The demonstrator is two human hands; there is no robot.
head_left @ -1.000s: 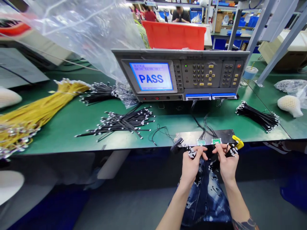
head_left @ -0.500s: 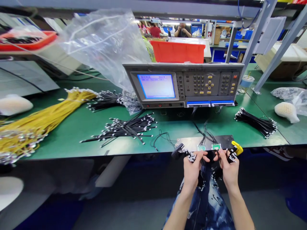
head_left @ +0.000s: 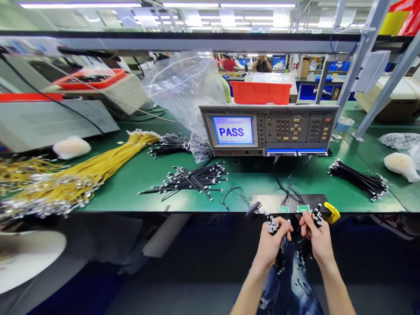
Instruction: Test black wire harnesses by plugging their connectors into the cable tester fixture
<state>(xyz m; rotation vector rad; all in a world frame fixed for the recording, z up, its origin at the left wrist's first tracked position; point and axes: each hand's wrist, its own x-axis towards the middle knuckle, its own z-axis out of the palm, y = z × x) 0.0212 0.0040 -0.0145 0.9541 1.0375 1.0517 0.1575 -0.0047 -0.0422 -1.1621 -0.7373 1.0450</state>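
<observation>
My left hand (head_left: 273, 236) is closed on a bundle of black cables whose white connectors (head_left: 272, 224) stick up beside the thumb. Closed too, my right hand (head_left: 316, 234) grips another bunch of black cables with white ends (head_left: 317, 215), its fingertips at the right green circuit board (head_left: 303, 208). A second green board (head_left: 283, 209) lies just beyond my left hand. Both boards sit on a metal plate (head_left: 267, 200) at the table edge, wired to a grey tester (head_left: 272, 127) whose screen (head_left: 233, 130) reads PASS.
Loose black cables (head_left: 193, 178) lie left of the plate, a black cable bundle (head_left: 359, 178) to its right. Yellow cables (head_left: 108, 162) cover the left side. Clamps, one black (head_left: 253, 209), one yellow (head_left: 332, 213), flank the plate. A red bin (head_left: 260, 92) stands behind the tester.
The tester screen has changed to show PASS, and a green light is lit. My left hand has drawn back slightly from the left board. The camera view has tilted up and turned left.
</observation>
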